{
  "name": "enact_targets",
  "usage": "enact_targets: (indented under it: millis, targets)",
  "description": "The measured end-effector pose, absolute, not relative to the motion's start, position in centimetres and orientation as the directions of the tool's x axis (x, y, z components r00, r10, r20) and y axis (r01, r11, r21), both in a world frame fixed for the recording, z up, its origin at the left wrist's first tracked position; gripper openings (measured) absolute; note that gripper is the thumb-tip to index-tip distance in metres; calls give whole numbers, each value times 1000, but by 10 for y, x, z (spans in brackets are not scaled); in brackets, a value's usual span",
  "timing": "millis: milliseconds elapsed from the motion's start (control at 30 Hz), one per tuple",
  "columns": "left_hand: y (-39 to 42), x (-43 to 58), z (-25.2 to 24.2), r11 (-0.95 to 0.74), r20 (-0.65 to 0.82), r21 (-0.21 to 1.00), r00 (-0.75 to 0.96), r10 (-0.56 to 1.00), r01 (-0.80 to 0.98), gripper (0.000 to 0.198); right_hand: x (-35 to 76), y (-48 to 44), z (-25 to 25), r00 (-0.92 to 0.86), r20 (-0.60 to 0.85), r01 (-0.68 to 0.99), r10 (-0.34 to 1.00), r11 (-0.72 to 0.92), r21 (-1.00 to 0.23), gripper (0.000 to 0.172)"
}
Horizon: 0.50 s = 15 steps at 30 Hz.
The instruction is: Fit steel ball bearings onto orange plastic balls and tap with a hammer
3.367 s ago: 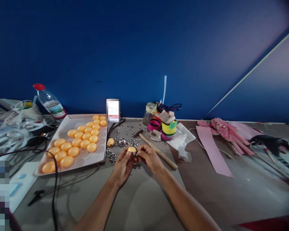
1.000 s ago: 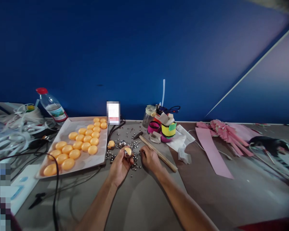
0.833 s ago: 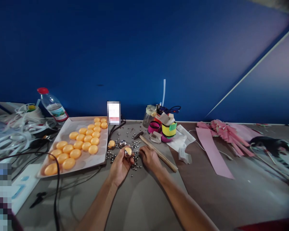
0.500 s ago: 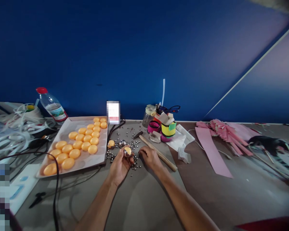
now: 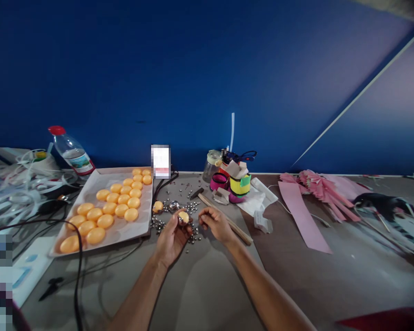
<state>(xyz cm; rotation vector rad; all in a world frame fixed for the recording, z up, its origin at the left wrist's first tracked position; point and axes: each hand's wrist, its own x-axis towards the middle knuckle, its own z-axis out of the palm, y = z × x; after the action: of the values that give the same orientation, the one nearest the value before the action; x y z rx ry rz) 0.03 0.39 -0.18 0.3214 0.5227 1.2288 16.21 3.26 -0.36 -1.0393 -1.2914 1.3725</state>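
Note:
My left hand (image 5: 172, 235) is closed around a small yellow ball (image 5: 183, 216), held just above the table over a scatter of small silver beads (image 5: 160, 224). My right hand (image 5: 215, 223) hovers close to the right of it, its fingers pinched together on something too small to make out. Another yellow ball (image 5: 158, 206) and a shiny bead-covered ball (image 5: 174, 206) lie on the table just beyond my left hand.
A tray (image 5: 143, 226) with several yellow balls lies at left, a plastic bottle (image 5: 70, 150) and white cords behind it. A hammer (image 5: 221, 216) lies right of my hands. Coloured tape rolls (image 5: 240, 184), a jar (image 5: 212, 164) and pink paper strips (image 5: 301, 213) sit further right. A black cable (image 5: 76, 266) crosses the front left.
My right hand, resting on the beads a second ago, has lifted slightly with its fingers pinched and drawn nearer the ball. My left hand keeps holding the ball in place.

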Motion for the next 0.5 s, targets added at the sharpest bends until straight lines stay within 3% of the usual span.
enact_targets:
  millis: [133,300,500]
  targets:
    - [4,2,1,319,-224,528,233,946,-787,34,159,28,2,-216,104,-94,971,86,-992,10]
    - [3,4,5,323,-261,558,208,943,-765,32,152,21,8,-252,67,-70,965,51,-996,8]
    - [2,7,3,321,-280,564,190,941,-761,27,146,17,7,-224,155,-16,962,155,-988,6]
